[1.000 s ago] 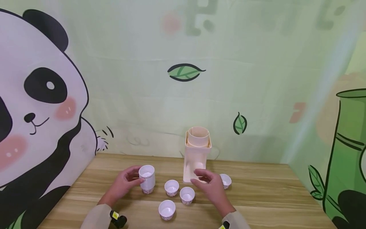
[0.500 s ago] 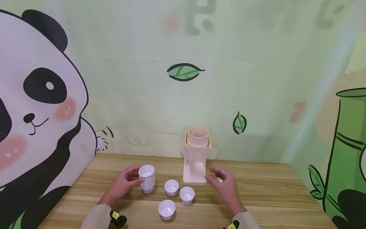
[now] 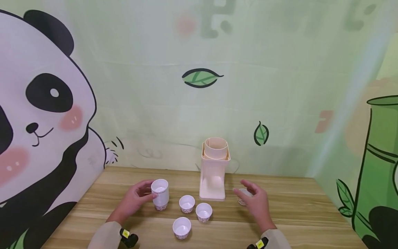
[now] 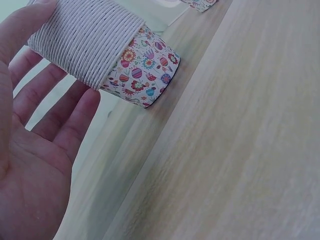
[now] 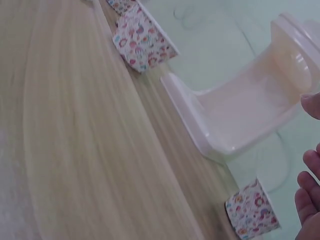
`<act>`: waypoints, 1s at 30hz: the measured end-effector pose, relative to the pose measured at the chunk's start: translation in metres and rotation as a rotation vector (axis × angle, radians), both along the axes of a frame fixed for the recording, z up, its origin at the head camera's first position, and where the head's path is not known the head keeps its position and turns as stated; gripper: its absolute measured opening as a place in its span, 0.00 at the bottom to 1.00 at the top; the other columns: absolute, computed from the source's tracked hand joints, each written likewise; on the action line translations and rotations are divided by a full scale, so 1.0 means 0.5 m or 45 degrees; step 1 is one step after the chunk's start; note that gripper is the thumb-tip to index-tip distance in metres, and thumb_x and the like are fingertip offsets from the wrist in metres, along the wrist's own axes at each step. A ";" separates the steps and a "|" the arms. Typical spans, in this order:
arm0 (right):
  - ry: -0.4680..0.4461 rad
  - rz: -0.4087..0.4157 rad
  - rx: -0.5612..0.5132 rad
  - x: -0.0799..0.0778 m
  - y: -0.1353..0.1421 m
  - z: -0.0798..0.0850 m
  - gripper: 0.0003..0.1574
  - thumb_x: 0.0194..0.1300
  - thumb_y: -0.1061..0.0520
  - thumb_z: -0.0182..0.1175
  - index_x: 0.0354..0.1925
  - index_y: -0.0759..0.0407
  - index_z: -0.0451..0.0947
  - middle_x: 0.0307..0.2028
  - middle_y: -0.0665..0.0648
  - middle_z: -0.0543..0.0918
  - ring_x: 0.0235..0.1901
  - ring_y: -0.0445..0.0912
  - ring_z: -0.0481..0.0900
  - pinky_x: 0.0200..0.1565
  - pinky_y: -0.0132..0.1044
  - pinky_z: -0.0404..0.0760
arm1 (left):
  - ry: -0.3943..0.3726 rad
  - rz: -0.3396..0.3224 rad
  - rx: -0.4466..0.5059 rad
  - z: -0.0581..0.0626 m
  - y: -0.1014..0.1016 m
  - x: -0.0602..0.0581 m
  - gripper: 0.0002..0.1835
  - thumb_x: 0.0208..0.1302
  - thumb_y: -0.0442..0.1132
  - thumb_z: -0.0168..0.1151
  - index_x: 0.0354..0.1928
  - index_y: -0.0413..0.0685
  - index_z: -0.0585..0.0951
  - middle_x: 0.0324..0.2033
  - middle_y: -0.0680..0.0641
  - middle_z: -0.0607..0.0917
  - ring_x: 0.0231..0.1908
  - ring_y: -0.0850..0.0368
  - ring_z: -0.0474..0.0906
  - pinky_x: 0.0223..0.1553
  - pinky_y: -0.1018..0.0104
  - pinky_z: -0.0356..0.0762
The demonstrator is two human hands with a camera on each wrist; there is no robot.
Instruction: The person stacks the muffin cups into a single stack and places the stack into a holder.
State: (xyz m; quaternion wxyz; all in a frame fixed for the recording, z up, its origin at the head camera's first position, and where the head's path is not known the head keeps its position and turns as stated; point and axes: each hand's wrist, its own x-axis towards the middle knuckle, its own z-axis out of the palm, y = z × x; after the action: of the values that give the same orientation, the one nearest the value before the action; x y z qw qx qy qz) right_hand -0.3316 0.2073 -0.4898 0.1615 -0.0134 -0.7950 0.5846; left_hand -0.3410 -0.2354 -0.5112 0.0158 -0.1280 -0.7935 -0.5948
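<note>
My left hand [image 3: 136, 197] holds a tall stack of nested white paper baking cups [image 3: 160, 197] on the table, thumb and fingers around its side. The lowest cup [image 4: 142, 70] shows a colourful flower print in the left wrist view. Over at the right, my right hand [image 3: 257, 205] hovers by a single printed baking cup [image 5: 252, 210], its fingers apart from it. From the head view the hand partly covers that cup. Three more baking cups, one [image 3: 187, 204] behind, another [image 3: 204, 212] to the right and one [image 3: 181, 228] nearer me, stand between the hands.
A pale pink cup holder [image 3: 212, 188] stands at the back of the wooden table [image 3: 295, 214], with a rolled pink cylinder [image 3: 216, 148] in its top. Behind it hangs a green backdrop [image 3: 149, 100] printed with a panda and leaves.
My right hand has moved right, from in front of the pink holder to the single cup beside it. The left hand and its stack have stayed in place.
</note>
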 end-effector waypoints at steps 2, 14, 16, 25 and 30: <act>-0.002 -0.012 -0.014 -0.003 0.006 -0.004 0.38 0.52 0.48 0.81 0.58 0.62 0.83 0.59 0.62 0.85 0.64 0.59 0.78 0.69 0.50 0.74 | 0.005 -0.006 0.010 0.000 0.000 0.000 0.30 0.63 0.40 0.73 0.67 0.42 0.76 0.59 0.34 0.83 0.59 0.40 0.81 0.53 0.69 0.81; -0.084 -0.045 0.108 -0.011 0.038 -0.027 0.41 0.56 0.49 0.79 0.63 0.64 0.78 0.64 0.65 0.81 0.64 0.61 0.77 0.68 0.53 0.74 | 0.007 0.000 0.008 0.001 0.002 0.001 0.30 0.64 0.39 0.73 0.66 0.43 0.76 0.58 0.34 0.83 0.59 0.41 0.81 0.53 0.69 0.81; -0.103 -0.029 0.111 -0.009 0.039 -0.028 0.43 0.56 0.50 0.78 0.65 0.66 0.76 0.64 0.66 0.80 0.65 0.61 0.76 0.69 0.54 0.73 | 0.006 0.005 0.006 0.002 0.003 0.002 0.30 0.64 0.39 0.73 0.66 0.43 0.76 0.58 0.35 0.83 0.59 0.41 0.81 0.53 0.69 0.81; -0.152 -0.011 0.144 -0.009 0.041 -0.037 0.46 0.55 0.51 0.79 0.65 0.71 0.74 0.62 0.71 0.80 0.60 0.59 0.79 0.55 0.38 0.80 | 0.015 0.000 -0.005 0.002 0.002 0.000 0.30 0.63 0.39 0.73 0.66 0.43 0.76 0.57 0.35 0.84 0.57 0.43 0.82 0.53 0.69 0.81; -0.140 -0.005 0.160 -0.008 0.040 -0.039 0.46 0.53 0.53 0.81 0.63 0.73 0.74 0.57 0.73 0.82 0.53 0.58 0.82 0.43 0.26 0.78 | 0.031 -0.005 -0.001 0.001 0.002 0.001 0.30 0.63 0.38 0.73 0.66 0.42 0.76 0.57 0.34 0.84 0.57 0.44 0.82 0.52 0.69 0.81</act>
State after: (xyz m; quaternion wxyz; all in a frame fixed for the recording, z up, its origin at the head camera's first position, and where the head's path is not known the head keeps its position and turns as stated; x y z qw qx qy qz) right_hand -0.3358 0.2274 -0.5093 0.1193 -0.0369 -0.8377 0.5316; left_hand -0.3403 -0.2345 -0.5105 0.0243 -0.1370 -0.7931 -0.5930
